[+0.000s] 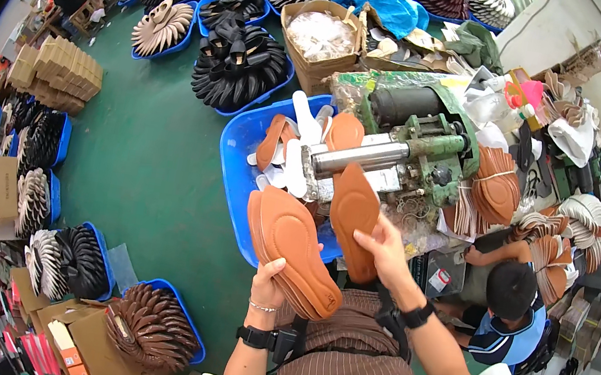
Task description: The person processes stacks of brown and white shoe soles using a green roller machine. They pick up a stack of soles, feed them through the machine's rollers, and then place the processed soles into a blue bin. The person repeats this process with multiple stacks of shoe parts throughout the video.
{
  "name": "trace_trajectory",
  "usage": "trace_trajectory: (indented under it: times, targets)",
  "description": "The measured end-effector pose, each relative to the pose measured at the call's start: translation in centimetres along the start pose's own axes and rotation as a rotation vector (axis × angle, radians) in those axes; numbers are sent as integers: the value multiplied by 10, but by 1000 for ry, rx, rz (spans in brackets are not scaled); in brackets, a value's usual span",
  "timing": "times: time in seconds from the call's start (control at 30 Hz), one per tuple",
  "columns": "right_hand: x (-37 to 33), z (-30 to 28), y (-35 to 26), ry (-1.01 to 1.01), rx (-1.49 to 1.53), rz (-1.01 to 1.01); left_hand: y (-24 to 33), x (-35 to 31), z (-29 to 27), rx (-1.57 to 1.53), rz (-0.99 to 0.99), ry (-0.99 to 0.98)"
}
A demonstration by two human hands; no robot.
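Observation:
A stack of tan insoles (pixel 291 253) rests in my left hand (pixel 269 282), the thumb over its edge and the fingers beneath. My right hand (pixel 383 251) grips a single tan insole (pixel 354 216) just to the right of that stack, its upper end close to the metal roller (pixel 359 159) of a green machine (pixel 434 150). Below and beyond both hands is a blue tub (pixel 233 176) with white and tan insoles lying in it. Another tan insole (pixel 345 130) lies behind the roller.
Bundles of tan insoles (pixel 496 184) stand right of the machine. A person in a blue shirt (pixel 512 326) sits at the right. Blue tubs of shoes (pixel 237 70) line the green floor (pixel 139 153), with a cardboard box (pixel 313 62) at the back and stacked cartons (pixel 61 72) at left.

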State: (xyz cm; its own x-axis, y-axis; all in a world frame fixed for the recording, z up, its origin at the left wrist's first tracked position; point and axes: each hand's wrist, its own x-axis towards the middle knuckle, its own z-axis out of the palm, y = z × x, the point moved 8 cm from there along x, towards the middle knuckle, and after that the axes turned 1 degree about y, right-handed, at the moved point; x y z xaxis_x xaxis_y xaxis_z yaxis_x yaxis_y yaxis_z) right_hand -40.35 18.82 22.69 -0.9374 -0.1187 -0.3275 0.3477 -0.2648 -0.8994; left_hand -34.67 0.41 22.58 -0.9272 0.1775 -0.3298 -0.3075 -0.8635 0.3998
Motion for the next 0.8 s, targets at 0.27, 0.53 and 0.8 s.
trace_trajectory:
  times: [0.27, 0.53, 0.8]
  targets:
    - [20, 29, 8, -69, -65, 227, 4, -8, -1, 211, 84, 128]
    - [-32, 63, -10, 29, -544, -185, 20, -1, 25, 634, 311, 427]
    - [-35, 64, -16, 64, -492, -151, 18, 6, -38, 1244, 456, 327]
